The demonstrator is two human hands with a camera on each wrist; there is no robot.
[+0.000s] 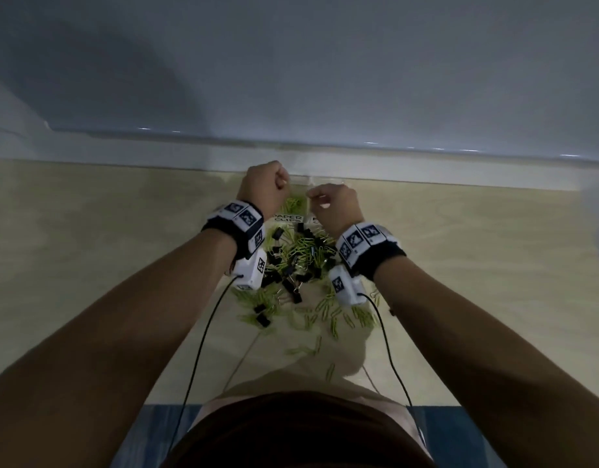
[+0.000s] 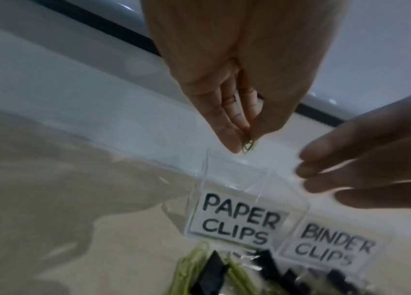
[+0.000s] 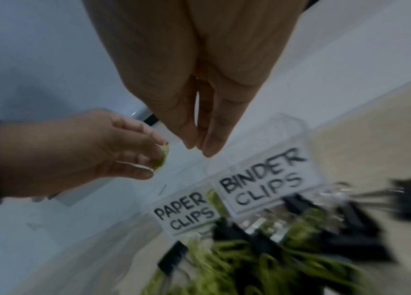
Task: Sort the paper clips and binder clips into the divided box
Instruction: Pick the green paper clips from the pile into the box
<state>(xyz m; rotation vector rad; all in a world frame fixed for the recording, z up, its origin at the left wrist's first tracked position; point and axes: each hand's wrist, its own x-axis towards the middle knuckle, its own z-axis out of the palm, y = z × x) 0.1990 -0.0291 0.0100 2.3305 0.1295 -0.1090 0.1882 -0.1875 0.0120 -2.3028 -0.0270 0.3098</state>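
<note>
Left hand: left hand (image 2: 237, 79) raised over the box, thumb and fingers pinched together on a small bunch of green paper clips (image 2: 248, 144), which hang from the fingertips (image 2: 229, 137) above the compartment marked PAPER CLIPS.
Right hand: right hand (image 3: 206, 83) raised beside the left, over the box; thumb and forefinger tips brought together, other fingers loosely curled — whether anything is held between them cannot be told from any view.
Hands, relation: close together at the far side of the pile, not touching.
Divided box: clear plastic divided box (image 2: 205, 179) standing on the worktop near its far edge, two compartments side by side.
Labels: white PAPER CLIPS label (image 2: 239, 218) on the left compartment front, white BINDER CLIPS label (image 3: 262, 179) on the right.
Box contents: some green clips visible in the left compartment in the head view (image 1: 295, 202); the right compartment is hidden by the right hand.
Loose pile: mixed pile of green paper clips and black binder clips (image 1: 293, 261) on the worktop just in front of the box, between the two wrists.
Scattered clips: further green clips (image 1: 335, 319) spread towards the person — a few lie singly, well apart from the pile.
Worktop: pale wood-grain worktop (image 1: 105, 231), white ledge along its far edge.
</note>
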